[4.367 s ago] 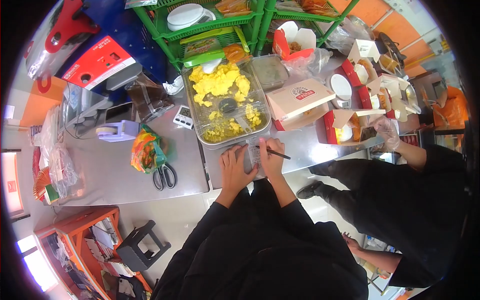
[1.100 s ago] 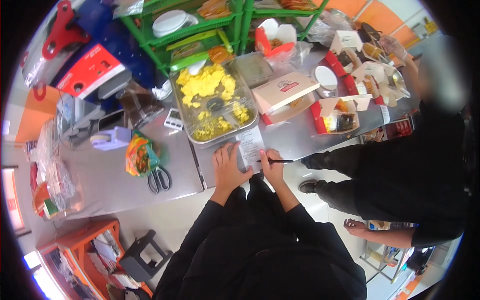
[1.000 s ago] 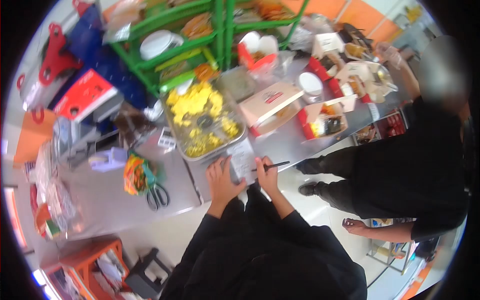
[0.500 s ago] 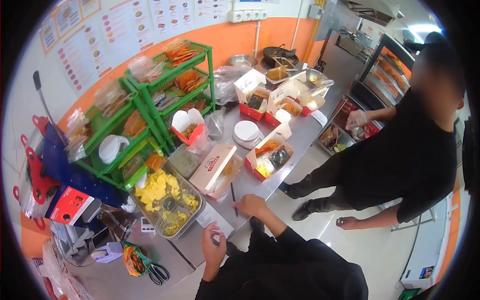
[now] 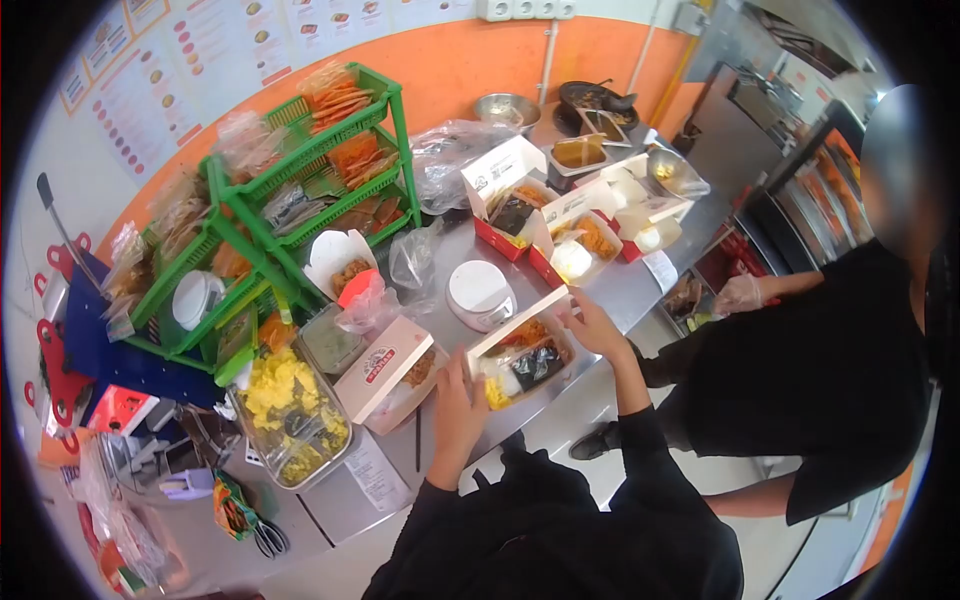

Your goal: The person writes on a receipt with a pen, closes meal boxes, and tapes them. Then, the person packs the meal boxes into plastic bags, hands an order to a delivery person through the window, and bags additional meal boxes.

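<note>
An open-lidded meal box (image 5: pixel 572 372) stands at the table's front edge, holding rice, yellow egg, a black packet and orange-brown food. My left hand (image 5: pixel 458 408) grips its left side, fingers pointing up along the wall. At the opposite end, my right hand (image 5: pixel 597 330) holds the box by the corner beside its raised lid. Left of it sits another box (image 5: pixel 385 370) with its lid partly down over brown food. A white round scale (image 5: pixel 480 293) is just behind. On the table, left of my left hand, lie a thin black stick (image 5: pixel 418 442) and a printed receipt (image 5: pixel 378 475).
A steel tray of scrambled egg (image 5: pixel 342 440) is at left, below green racks (image 5: pixel 300 235) of packets. More open boxes (image 5: pixel 500 215) stand behind. A co-worker in black (image 5: pixel 800 370) stands at right. Scissors (image 5: pixel 270 538) lie front left.
My right hand has left the black stick and moved to the meal box. My left hand has risen from the table edge to the box's left side. The view has shifted.
</note>
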The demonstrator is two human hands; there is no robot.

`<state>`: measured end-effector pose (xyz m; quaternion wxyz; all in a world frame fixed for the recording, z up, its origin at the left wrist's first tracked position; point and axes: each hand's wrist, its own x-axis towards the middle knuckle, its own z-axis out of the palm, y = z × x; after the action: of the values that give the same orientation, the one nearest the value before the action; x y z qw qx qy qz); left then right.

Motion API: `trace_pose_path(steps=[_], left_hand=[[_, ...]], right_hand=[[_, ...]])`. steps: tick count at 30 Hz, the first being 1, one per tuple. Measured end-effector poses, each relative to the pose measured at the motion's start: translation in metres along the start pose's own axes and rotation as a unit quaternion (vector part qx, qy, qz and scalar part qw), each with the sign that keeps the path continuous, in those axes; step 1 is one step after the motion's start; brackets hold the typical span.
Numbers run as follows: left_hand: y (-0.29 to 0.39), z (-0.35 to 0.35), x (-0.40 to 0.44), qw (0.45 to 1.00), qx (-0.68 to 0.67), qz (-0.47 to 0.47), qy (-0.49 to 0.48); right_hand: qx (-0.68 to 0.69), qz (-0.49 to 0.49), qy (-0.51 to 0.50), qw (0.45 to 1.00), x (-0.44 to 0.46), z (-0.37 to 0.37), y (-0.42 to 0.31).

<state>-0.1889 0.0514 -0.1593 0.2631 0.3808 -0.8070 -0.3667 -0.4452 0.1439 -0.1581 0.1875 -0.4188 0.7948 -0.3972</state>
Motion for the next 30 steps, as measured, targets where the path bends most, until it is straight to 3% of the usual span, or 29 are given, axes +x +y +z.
trace_pose_path(steps=[2,7,11,13,16,19,22,26,30], left_hand=[[0.002,-0.001,0.003,1.0,0.012,-0.018,-0.02],[0.001,0.017,-0.014,0.999,0.001,-0.052,0.002],[-0.035,0.081,-0.03,0.979,-0.152,-0.008,0.136],[-0.037,0.085,-0.03,0.972,-0.173,-0.014,0.161],[-0.019,0.062,-0.026,0.946,-0.282,-0.089,0.133],[-0.018,0.06,-0.018,0.941,-0.287,-0.112,0.143],[-0.01,0.055,-0.013,0.942,-0.27,-0.17,0.104],[-0.014,0.057,-0.02,0.936,-0.308,-0.15,0.086],[-0.013,0.051,-0.025,0.94,-0.306,-0.137,0.063]], right_hand=[[-0.015,-0.048,-0.062,0.997,0.011,-0.008,0.009],[-0.085,-0.2,-0.08,0.973,0.007,-0.02,0.036],[0.133,-0.101,-0.121,0.979,-0.005,0.014,0.07],[0.097,-0.149,-0.107,0.978,-0.003,0.021,0.077],[0.109,-0.116,-0.111,0.981,0.005,0.025,0.087],[0.134,-0.067,-0.115,0.982,0.002,0.012,0.02],[0.102,-0.103,-0.176,0.974,0.014,0.009,0.039],[0.131,-0.096,-0.192,0.968,0.014,0.012,0.054],[0.235,0.072,-0.224,0.943,0.016,0.006,0.04]])
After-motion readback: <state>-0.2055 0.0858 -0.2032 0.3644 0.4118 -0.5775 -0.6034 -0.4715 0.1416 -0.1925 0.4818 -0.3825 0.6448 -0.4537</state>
